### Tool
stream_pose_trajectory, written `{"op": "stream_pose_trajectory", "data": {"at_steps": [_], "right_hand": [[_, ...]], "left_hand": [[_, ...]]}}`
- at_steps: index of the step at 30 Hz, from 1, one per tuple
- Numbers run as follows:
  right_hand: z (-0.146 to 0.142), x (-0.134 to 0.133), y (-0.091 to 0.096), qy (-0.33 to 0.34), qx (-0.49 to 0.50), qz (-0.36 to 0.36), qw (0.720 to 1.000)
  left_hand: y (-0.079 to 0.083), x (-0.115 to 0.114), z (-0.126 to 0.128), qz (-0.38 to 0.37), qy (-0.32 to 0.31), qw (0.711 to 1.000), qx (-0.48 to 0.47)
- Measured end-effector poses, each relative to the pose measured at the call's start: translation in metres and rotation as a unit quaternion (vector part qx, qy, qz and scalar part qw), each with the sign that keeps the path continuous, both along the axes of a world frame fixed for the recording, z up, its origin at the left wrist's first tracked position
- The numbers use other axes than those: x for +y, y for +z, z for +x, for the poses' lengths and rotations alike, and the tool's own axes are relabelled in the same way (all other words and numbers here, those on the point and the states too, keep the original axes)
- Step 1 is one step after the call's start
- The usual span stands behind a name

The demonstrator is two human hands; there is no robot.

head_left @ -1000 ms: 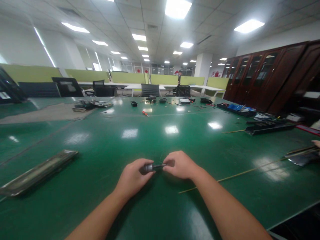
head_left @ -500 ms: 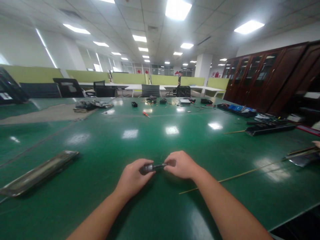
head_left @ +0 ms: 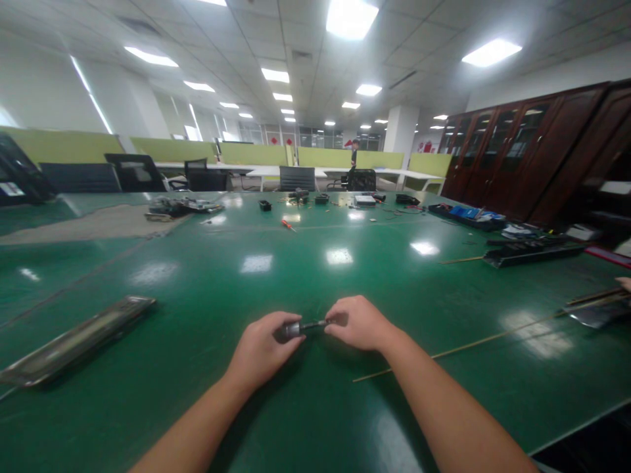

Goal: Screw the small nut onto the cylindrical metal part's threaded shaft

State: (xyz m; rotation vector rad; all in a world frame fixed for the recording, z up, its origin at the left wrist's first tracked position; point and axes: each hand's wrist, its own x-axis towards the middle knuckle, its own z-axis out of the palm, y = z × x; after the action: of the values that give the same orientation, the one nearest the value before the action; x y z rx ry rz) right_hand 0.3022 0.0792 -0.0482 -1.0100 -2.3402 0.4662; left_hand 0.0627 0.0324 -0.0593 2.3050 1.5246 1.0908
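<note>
Thumb and fingers of my left hand (head_left: 260, 347) are closed around a small grey-black cylinder (head_left: 293, 330). A thin dark stem (head_left: 312, 326) runs from its right end towards my right hand (head_left: 362, 325), which pinches the far tip between thumb and fingertips. What exactly the part is, I cannot make out, and both of its ends are partly covered by my fingers. The piece is held just above the green tabletop (head_left: 305, 401). Under my right forearm passes a long thin brass-coloured rod (head_left: 473, 344) lying on the table.
To the left lies a long flat metal-framed panel (head_left: 79, 341). A red screwdriver (head_left: 287, 225) is farther back, with several small black parts beyond. On the right are a dark tray (head_left: 532, 253) and a clear plastic bag (head_left: 599, 315). Another person's hand (head_left: 625, 283) shows at the right edge.
My hands keep almost the same pose and place; the right hand has shifted very slightly. The cylinder and stem stay between them.
</note>
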Motion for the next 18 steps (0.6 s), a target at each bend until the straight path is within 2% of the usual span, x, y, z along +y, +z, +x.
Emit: {"op": "stream_pose_trajectory", "data": {"at_steps": [14,18], "right_hand": [[0.003,0.002,0.000,-0.005,0.007,-0.006,1.000],[0.011,0.012,-0.004,-0.047,0.004,-0.015,0.999]], "left_hand": [[0.001,0.001,-0.002,0.004,0.011,1.000,-0.004],[0.003,0.002,-0.003,0.016,0.021,1.000,0.002]]}}
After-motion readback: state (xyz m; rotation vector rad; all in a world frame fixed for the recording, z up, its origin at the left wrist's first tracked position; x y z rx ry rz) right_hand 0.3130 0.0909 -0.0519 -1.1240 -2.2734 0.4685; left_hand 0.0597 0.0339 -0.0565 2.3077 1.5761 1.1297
